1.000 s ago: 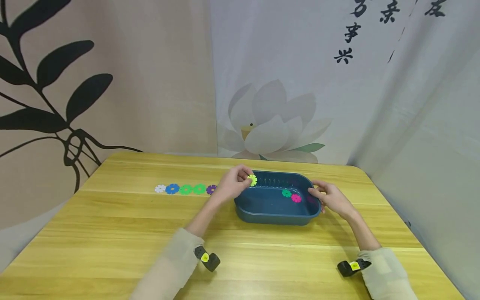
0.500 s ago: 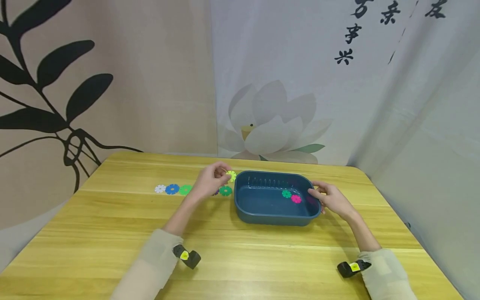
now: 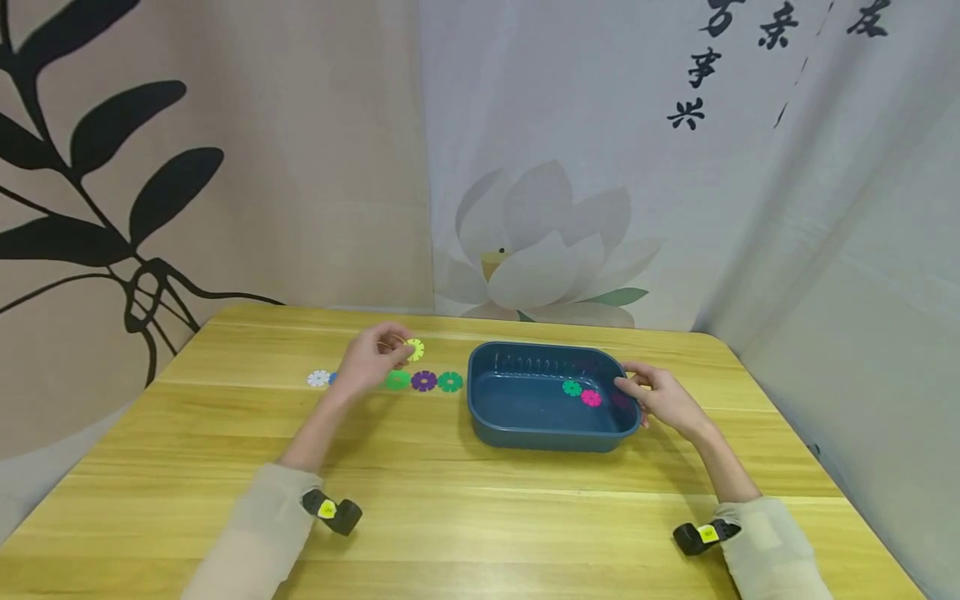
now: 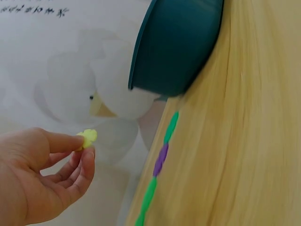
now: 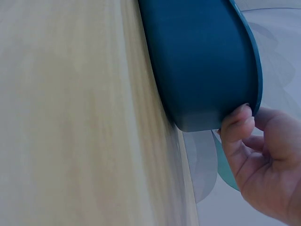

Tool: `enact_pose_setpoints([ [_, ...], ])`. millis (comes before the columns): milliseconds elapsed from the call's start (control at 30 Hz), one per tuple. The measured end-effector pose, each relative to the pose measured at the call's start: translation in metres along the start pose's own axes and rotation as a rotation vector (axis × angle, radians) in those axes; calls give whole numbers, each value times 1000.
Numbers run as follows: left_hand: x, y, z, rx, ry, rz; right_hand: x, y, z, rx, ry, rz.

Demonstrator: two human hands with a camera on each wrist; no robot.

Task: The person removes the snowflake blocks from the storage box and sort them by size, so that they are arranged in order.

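My left hand [image 3: 369, 360] pinches a yellow snowflake disc [image 3: 416, 350] between thumb and fingers, above the table. In the left wrist view the yellow disc shows at the fingertips, apart from the others. Beneath and beside the hand runs a row of discs: white [image 3: 318, 378], a sliver of blue [image 3: 332, 379], green [image 3: 397, 380], purple [image 3: 423, 381] and teal green [image 3: 450, 382]. The hand covers part of this row. My right hand [image 3: 663, 400] grips the right rim of a dark blue plastic basin [image 3: 551, 439], thumb inside the rim and fingers outside.
Inside the basin lie a teal green disc [image 3: 572, 388] and a pink disc [image 3: 591, 398]. The wooden table [image 3: 480, 517] ends at a printed curtain [image 3: 337, 167] behind. The basin stands just right of the disc row.
My left hand has carried the yellow disc leftward, from over the basin's left rim to above the row of discs. My right hand and the basin have stayed in place.
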State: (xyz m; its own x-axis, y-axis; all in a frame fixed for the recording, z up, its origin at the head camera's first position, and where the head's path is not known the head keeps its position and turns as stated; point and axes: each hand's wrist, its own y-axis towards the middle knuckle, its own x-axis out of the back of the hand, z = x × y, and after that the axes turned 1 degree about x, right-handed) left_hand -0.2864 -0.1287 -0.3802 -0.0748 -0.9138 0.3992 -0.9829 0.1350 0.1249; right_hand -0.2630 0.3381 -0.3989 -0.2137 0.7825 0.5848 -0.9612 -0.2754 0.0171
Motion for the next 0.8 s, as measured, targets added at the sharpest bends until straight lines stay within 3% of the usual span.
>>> enact_pose_setpoints([
  [400, 44, -13, 27, 63, 75, -43, 0, 0, 0, 3, 17, 1],
  [800, 83, -21, 49, 114, 86, -103, 0, 0, 0, -4, 11, -1],
])
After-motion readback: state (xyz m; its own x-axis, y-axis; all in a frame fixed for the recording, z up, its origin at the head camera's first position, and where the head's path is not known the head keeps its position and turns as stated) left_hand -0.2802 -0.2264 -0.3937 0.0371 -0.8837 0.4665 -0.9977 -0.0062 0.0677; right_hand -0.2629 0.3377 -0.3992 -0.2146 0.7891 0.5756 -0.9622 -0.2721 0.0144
